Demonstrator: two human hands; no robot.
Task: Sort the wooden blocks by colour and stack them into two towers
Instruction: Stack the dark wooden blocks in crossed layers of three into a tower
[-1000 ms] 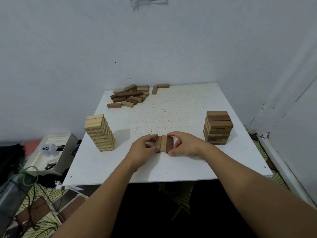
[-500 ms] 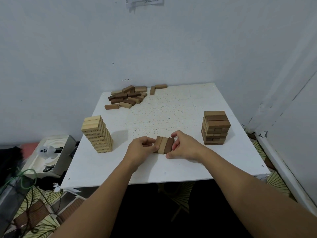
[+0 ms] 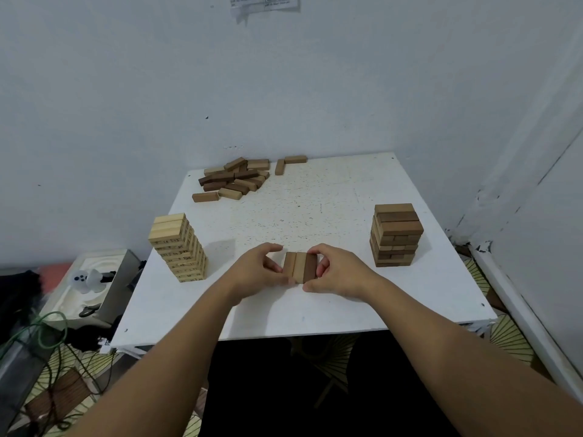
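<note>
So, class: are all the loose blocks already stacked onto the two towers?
No: a pile of loose blocks lies at the table's far edge, and both hands hold three more between the towers.

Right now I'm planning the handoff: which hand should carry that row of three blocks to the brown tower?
Right, probably. The right hand already grips the three blocks on the side facing the brown tower; the left hand would cross over.

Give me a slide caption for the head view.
Both hands press three blocks together between the pale tower and brown tower.
</note>
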